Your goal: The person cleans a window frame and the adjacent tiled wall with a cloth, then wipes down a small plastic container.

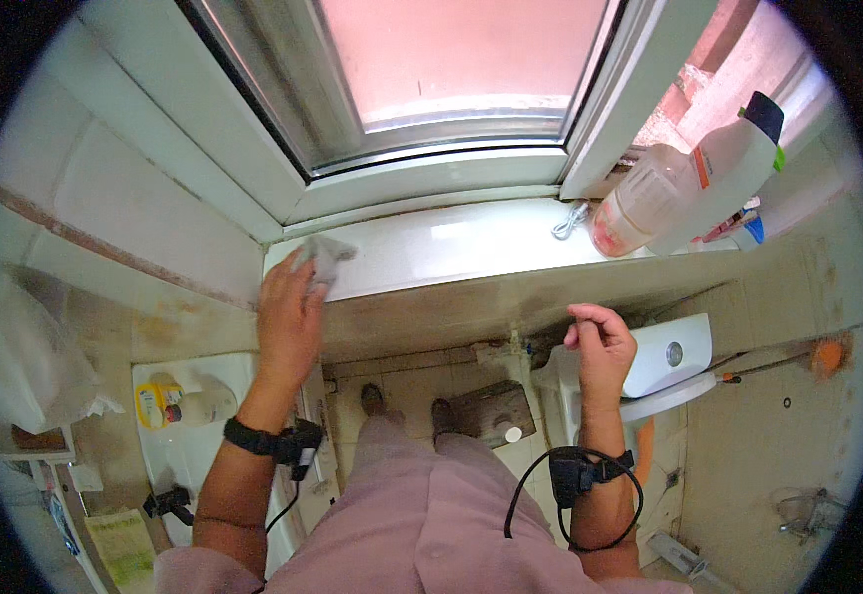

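Note:
My left hand [291, 304] presses a grey cloth [325, 260] against the left end of the white windowsill [461, 241]. Both hand and cloth look slightly blurred, and the fingertips are partly hidden by the cloth. My right hand [600, 343] hangs in the air below the sill, in front of the white toilet cistern [687, 334]. Its fingers curl loosely inward, with nothing visible in them. On the sill's right part lie a coiled white cord [570, 221] and a clear plastic bottle [635, 204], with a larger white bottle with a dark cap [732, 171] beside it.
The window frame [431, 167] rises behind the sill. At left, a white washbasin [150, 453] holds a yellow-rimmed container [153, 406] and a small bottle [208, 405]. A plastic bag [30, 356] hangs at far left. A dark box-like object [494, 412] lies on the floor by my feet.

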A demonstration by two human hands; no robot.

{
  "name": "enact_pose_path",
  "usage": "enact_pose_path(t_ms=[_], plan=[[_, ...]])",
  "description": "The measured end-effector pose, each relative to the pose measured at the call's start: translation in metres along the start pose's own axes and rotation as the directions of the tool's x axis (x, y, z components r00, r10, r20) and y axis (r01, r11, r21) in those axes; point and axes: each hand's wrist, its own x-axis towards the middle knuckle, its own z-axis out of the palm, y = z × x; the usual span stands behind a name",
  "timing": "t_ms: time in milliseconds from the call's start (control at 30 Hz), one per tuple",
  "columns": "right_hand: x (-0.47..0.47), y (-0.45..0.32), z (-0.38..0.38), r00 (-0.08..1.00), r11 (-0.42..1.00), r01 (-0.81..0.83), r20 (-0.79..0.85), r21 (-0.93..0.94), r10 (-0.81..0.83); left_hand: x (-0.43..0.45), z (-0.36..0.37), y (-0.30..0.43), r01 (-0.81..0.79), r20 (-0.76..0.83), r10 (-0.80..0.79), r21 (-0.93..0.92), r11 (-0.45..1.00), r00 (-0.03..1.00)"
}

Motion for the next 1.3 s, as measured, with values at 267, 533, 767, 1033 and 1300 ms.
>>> enact_pose_path(t_ms=[267,533,767,1033,1300], plan=[[-0.011,-0.003,0.014,0.998,1.000,0.006,0.056,-0.004,-0.006,0.036,0.073,0.096,-0.427,0.068,0.456,-0.251,0.869,0.888],[-0.036,-0.007,-0.030,0.992,0.995,0.084,-0.092,-0.052,-0.089,0.011,0.027,0.034,-0.474,0.024,0.484,-0.170,0.864,0.875],[-0.083,-0.023,-0.047,0.974,0.998,0.038,-0.221,-0.040,-0.046,-0.002,0.006,0.014,-0.493,-0.006,0.493,-0.050,0.869,0.870],[-0.158,-0.019,-0.052,0.979,0.997,-0.007,-0.204,-0.071,-0.008,-0.094,-0.037,-0.065,-0.356,0.243,0.358,-0.054,0.933,0.901],[-0.227,-0.008,-0.024,1.000,0.974,0.029,0.014,-0.224,-0.026,-0.217,-0.032,-0.091,0.610,0.419,-0.446,-0.591,0.528,0.791]])
